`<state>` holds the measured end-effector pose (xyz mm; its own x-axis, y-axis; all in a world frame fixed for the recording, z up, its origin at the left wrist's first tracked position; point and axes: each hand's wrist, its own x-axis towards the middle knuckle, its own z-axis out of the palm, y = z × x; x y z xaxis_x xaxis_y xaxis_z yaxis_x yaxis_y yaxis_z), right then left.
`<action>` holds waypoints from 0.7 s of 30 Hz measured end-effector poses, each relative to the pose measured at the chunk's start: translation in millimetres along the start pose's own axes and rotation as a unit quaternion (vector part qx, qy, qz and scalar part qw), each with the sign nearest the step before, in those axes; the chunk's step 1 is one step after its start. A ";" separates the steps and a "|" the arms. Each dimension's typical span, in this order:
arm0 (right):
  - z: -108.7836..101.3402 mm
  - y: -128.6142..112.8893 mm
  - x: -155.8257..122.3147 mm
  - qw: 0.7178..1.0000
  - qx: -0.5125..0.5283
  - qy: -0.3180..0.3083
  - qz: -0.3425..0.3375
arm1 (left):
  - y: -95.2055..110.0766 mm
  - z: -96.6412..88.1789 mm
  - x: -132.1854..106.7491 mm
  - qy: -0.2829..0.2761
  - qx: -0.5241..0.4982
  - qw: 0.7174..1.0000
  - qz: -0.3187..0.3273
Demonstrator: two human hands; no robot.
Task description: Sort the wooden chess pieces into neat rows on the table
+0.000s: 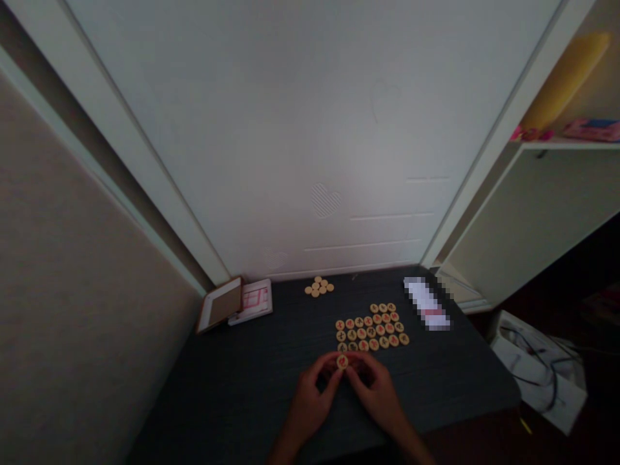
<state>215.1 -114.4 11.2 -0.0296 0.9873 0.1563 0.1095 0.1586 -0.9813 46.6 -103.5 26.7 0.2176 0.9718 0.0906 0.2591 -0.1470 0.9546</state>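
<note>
Between the fingertips of my left hand (312,391) and my right hand (375,387) is a round wooden Chinese chess piece (342,362), its red character facing me. Both hands pinch it from either side, near the front of the dark table. Just beyond my fingers, several more chess pieces (371,332) lie face up in rows, with red or dark characters. A shorter row of 3 pieces (382,309) sits behind them. Farther back, a small cluster of blank-looking pieces (320,287) lies close to the white panel.
On the dark table (232,381), a framed item (220,305) and a pink-and-white booklet (256,301) lie at the back left. A blurred white paper (426,303) is at the back right. A white box with cables (540,371) stands right of the table. The white panel (310,129) borders the back.
</note>
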 end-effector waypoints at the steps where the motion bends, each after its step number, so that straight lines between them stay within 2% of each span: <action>1: 0.2 0.5 0.3 1.000 -0.005 0.001 -0.004 | -0.6 0.0 0.1 0.001 -0.002 1.000 0.000; 10: 3.8 4.4 -2.9 0.992 -0.096 -0.033 -0.071 | -11.0 2.9 3.4 0.027 -0.030 0.999 -0.027; 21: 1.1 6.3 0.4 0.996 -0.074 -0.012 -0.041 | -4.0 1.1 1.9 -0.012 -0.061 0.998 -0.021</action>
<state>214.7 -113.1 4.9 -0.0675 0.9708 0.2301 0.2504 0.2397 -0.9380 47.0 -101.3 22.7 0.2322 0.9717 0.0436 0.1527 -0.0807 0.9850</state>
